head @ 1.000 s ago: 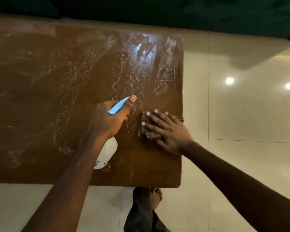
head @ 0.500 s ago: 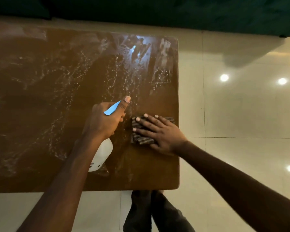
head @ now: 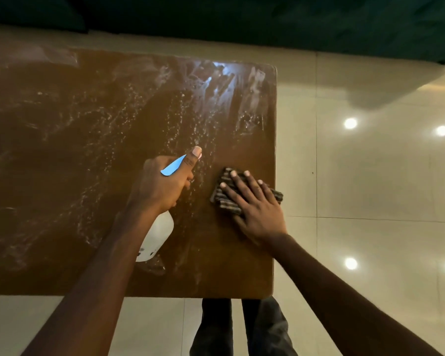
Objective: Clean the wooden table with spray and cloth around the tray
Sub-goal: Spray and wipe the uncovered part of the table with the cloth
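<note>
The wooden table (head: 62, 155) fills the left and middle of the head view, streaked with white spray droplets and smears. My left hand (head: 162, 183) grips a white spray bottle (head: 156, 238) with a light blue trigger, its nozzle aimed toward the far right part of the table. My right hand (head: 252, 204) lies flat, fingers spread, pressing a folded striped cloth (head: 222, 199) onto the table near its right edge. No tray is in view.
Glossy cream floor tiles (head: 370, 181) with light reflections lie to the right and below the table. A dark green sofa or cover (head: 267, 24) runs along the top. My legs in dark trousers (head: 242, 327) stand at the table's near edge.
My right hand has slid the cloth back toward the right edge of the table. The left hand with the bottle has stayed about where it was.
</note>
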